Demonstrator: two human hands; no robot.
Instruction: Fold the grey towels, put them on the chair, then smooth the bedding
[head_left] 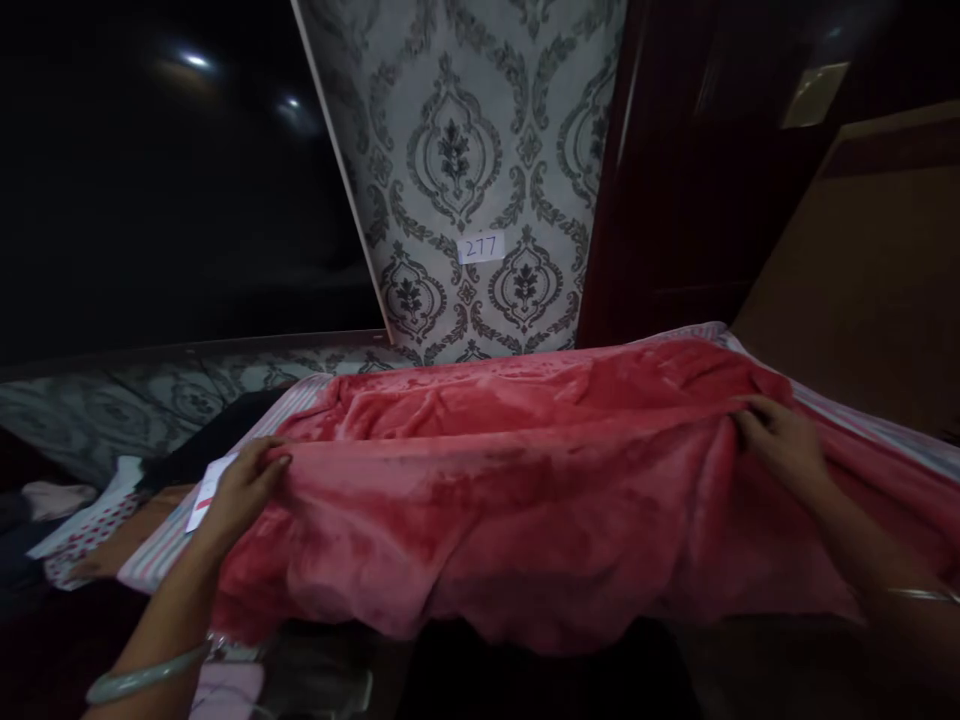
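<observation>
A plush red blanket (487, 520) is stretched between my two hands, its upper edge lifted in a nearly straight line. My left hand (251, 480) pinches that edge at the left, with the fingers closed on the cloth. At the right, my right hand (776, 440) grips the same edge, and the cloth bunches into a fold beneath it. Behind the raised edge, more of the blanket lies rumpled over a striped cloth (724, 335). The front part hangs down toward me.
A white card (208, 492) with a red mark lies beside my left hand. Clothes (82, 525) are piled at the left. A large dark screen (172, 200) stands behind, and a brown cardboard panel (870, 270) leans at the right. A paper label (481, 247) reads 277 on the patterned wall.
</observation>
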